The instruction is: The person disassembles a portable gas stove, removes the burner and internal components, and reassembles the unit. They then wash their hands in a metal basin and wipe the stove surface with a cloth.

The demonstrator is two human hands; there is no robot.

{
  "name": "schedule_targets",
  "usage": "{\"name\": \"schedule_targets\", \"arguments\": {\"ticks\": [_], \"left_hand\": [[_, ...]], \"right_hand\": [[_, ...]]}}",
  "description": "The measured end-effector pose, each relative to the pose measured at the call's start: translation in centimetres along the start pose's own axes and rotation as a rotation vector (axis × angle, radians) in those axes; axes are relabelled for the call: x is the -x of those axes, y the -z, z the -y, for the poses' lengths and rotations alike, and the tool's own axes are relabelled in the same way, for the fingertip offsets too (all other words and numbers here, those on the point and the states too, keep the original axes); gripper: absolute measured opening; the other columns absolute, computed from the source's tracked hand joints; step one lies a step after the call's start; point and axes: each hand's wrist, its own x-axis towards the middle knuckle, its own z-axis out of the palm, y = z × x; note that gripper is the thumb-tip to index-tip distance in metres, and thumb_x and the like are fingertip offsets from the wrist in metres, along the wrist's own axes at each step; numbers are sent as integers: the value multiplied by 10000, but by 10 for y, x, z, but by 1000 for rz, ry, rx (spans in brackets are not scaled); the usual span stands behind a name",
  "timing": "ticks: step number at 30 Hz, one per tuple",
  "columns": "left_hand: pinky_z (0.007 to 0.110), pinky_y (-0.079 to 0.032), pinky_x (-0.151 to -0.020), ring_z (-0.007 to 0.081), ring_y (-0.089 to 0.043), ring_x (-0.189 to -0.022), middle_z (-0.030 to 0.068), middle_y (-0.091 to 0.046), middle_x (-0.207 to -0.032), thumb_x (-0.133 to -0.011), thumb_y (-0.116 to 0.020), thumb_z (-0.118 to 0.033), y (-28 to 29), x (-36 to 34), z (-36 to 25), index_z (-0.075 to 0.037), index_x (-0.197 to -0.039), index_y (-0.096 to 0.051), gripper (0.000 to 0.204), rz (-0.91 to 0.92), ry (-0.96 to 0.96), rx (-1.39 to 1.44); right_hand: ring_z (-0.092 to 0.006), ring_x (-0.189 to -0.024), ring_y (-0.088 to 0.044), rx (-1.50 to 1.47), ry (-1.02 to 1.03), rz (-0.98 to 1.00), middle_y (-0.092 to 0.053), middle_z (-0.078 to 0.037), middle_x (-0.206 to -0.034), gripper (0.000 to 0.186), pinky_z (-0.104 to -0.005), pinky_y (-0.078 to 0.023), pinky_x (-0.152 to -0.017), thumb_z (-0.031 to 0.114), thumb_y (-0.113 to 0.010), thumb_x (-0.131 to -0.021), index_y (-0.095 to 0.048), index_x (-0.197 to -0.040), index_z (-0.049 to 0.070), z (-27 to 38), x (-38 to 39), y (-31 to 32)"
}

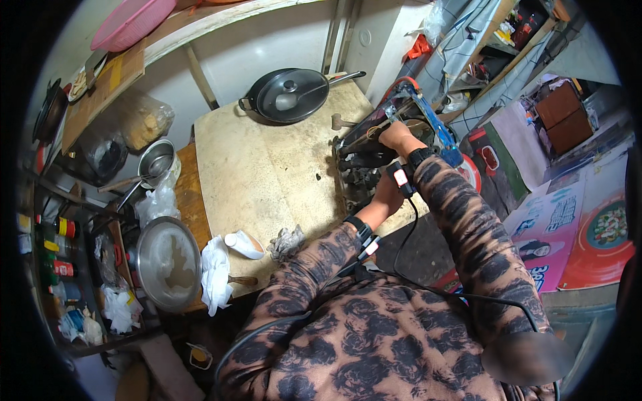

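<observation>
That dark clutter [366,161] sits at the right edge of the table [261,174] with the left hand [386,198] and right hand [399,138] at it, can't tell if they're pinching or spread, so I'd go slow and stay clear of that blue frame [435,122].

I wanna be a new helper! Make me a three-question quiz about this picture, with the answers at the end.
1. True or false: a lid with a knob sits on the black pan.
2. Choose: the big round metal dish is on the person's (A) right (B) left.
3. Fill in: the blue frame is nearer the person's ____.

Key: 1 true; 2 B; 3 right hand.
</observation>
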Motion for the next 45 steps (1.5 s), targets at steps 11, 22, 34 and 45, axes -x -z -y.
{"name": "schedule_targets", "arguments": {"ticks": [11, 22, 34, 45], "left_hand": [[511, -468, -816, 455, -585, -939, 209, -617, -920, -755, -767, -21, 88, 47, -30, 10, -982, -558, 311, 402, -50, -247], [474, -459, -839, 381, -567, -970, 122, -630, -912, -795, -725, -29, 149, 82, -28, -65, -941, -549, 232, 725, -23, -353], [414, -410, -993, 263, -569, -1005, 37, -617, -859, -838, -585, -101, 155, 112, -34, -108, -852, -626, 44, 645, 49, -722], [421, -415, -1052, 317, -528, -1170, 91, -576, -1096, -817, -607, -71, 112, 154, -50, -116, -965, -681, 172, 310, 284, -1076]], "right_hand": [[-360, -839, -732, -493, -64, 217, -733, -194, -1026, 313, -527, -630, -652, 84, -747, -837, -691, -1093, -88, -48, -9, -23], [-271, -925, -715, -1112, -358, 728, -711, -133, -1105, 273, -440, -630, -825, 189, -516, -1038, -561, -1217, -12, -99, 22, -46], [-285, -739, -743, -1204, -261, 705, -723, -166, -929, 247, -400, -641, -614, 84, -640, -946, -612, -1126, -82, -139, 44, -71], [-241, -808, -733, -1244, -263, 802, -726, -140, -957, 201, -372, -633, -702, 122, -612, -997, -638, -1083, -57, -149, 109, -123]]}}
